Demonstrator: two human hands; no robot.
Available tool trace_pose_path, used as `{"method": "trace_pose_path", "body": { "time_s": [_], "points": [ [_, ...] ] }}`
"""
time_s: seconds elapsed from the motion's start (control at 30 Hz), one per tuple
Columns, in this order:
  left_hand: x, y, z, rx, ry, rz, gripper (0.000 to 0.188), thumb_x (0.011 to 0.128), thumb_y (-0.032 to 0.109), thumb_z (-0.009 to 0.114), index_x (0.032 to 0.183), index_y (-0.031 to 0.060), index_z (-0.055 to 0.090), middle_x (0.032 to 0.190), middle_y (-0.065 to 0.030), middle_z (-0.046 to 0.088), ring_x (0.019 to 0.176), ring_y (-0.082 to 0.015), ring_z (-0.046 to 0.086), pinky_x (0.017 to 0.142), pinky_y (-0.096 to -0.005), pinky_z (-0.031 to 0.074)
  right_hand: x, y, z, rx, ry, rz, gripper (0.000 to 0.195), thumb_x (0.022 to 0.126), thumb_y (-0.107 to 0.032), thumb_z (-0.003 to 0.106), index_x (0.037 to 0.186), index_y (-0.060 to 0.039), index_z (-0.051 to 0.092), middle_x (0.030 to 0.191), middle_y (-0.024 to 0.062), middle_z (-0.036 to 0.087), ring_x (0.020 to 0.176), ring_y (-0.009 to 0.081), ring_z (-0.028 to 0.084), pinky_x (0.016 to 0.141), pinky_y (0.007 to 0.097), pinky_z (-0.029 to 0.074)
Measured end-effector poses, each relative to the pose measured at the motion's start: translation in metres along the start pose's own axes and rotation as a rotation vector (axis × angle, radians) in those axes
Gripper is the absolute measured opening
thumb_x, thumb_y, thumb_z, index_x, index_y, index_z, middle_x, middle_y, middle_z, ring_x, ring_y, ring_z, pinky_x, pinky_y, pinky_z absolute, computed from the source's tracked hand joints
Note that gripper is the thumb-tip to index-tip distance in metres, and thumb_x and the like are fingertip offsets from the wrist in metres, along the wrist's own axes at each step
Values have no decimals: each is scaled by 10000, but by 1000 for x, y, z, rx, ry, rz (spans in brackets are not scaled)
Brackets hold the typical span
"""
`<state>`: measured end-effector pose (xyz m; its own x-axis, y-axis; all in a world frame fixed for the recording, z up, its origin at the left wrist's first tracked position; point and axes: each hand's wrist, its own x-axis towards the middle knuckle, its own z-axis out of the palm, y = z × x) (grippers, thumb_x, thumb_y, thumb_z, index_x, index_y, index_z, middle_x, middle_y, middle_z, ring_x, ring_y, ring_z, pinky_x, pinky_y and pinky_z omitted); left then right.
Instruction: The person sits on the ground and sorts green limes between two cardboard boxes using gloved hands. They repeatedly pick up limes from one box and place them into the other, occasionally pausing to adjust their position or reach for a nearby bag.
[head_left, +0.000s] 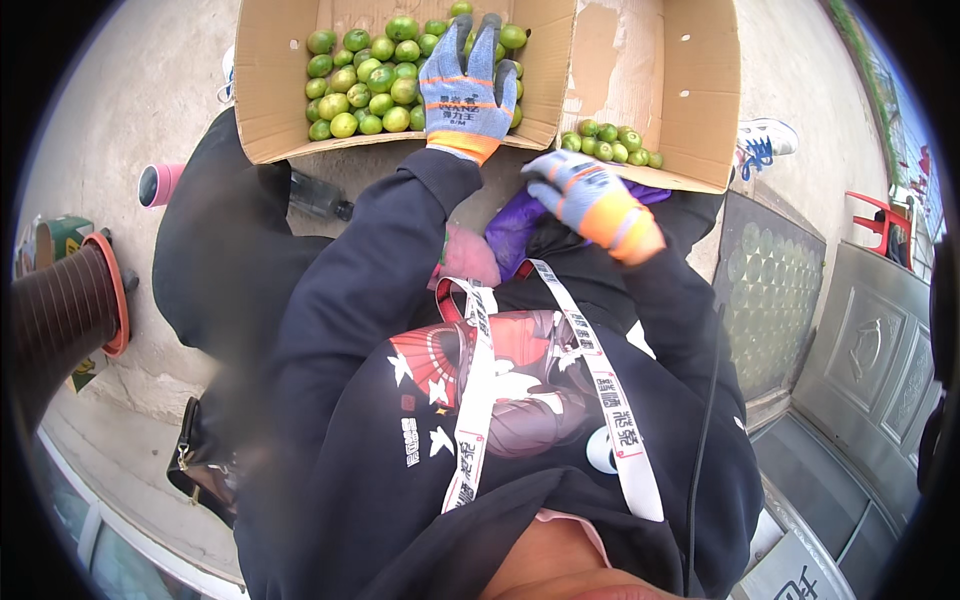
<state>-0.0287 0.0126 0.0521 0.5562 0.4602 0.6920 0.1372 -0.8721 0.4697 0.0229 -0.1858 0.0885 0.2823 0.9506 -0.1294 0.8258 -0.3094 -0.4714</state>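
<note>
My left hand (469, 86), in a grey-blue knit glove with an orange cuff, lies palm down over small green citrus fruits (381, 78) in the left part of a cardboard box (262, 90). Its fingers are spread, with a fruit just beyond the fingertips; their undersides are hidden. My right hand (574, 191), in a matching glove, is slightly blurred just outside the near edge of the right-hand box section (694, 90). Its fingers are bent, and whether they hold anything is not visible. Smaller green fruits (611, 142) lie grouped at that section's near edge.
Purple fabric (514, 229) and a pink bundle (469, 259) lie below the boxes. A dark transparent bottle (319, 195) and a pink cylindrical object (165, 185) are at the left. Someone in dark trousers (206, 247) sits close on the left. A panelled metal door (874, 345) stands at the right.
</note>
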Motion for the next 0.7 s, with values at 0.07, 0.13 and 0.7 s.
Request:
{"method": "trace_pose_path", "body": {
  "time_s": [0.07,0.13,0.7],
  "points": [
    [-3,2,1,28,-9,14,570,880,237,691,1421,151,532,1376,-207,523,1190,-392,546,968,-510,446,10,21,65,-340,-116,80,287,962,-209,535,1164,-52,666,1071,176,693,1017,345,671,868,451,540],
    [-5,-2,3,-15,-42,26,592,872,225,706,1425,128,517,1336,-213,550,1192,-399,549,971,-506,460,28,52,116,-465,-117,173,314,955,-195,488,1173,-72,677,1059,178,709,985,350,685,848,467,547],
    [4,7,-11,-147,-14,-103,542,874,128,701,1378,33,525,1300,-227,576,1219,-404,546,1014,-466,465,34,15,53,-72,-176,104,243,908,-202,528,1053,-91,688,995,175,720,910,343,708,807,444,556]
  ]
}}
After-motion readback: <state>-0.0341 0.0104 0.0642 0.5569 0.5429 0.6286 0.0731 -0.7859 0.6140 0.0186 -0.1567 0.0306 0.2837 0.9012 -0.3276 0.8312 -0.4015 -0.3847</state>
